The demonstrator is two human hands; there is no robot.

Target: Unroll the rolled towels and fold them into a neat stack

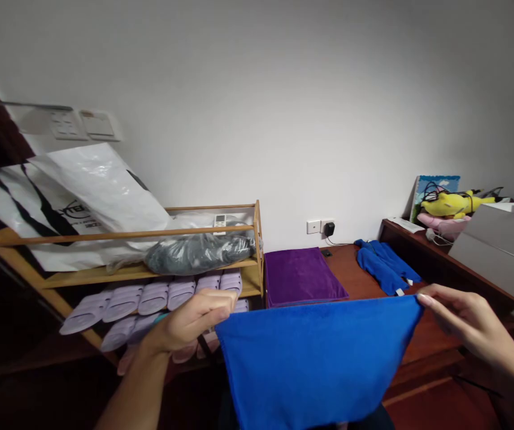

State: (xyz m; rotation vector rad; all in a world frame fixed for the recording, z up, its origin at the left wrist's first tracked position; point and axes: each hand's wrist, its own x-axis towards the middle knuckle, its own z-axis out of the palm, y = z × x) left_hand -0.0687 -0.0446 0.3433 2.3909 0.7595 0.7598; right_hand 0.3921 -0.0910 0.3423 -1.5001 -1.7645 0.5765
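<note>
A blue towel (320,364) hangs spread between my hands, its top edge pulled nearly straight. My left hand (198,316) is closed on its upper left corner. At the upper right corner, my right hand (458,313) pinches the cloth between thumb and finger. Beyond the towel, a purple towel (304,275) lies flat on the reddish-brown wooden table (342,263). Farther right on that table, crumpled blue cloth (382,263) with small white tags lies in a loose heap. The lower end of the held towel runs out of view.
At left stands a wooden rack (19,239) with lilac slippers (122,301), a plastic-wrapped grey bundle (203,251) and white bags (77,203). A yellow plush toy (449,205) and a white box (499,239) sit on the raised surface at right. A black plug (329,229) is in the wall socket.
</note>
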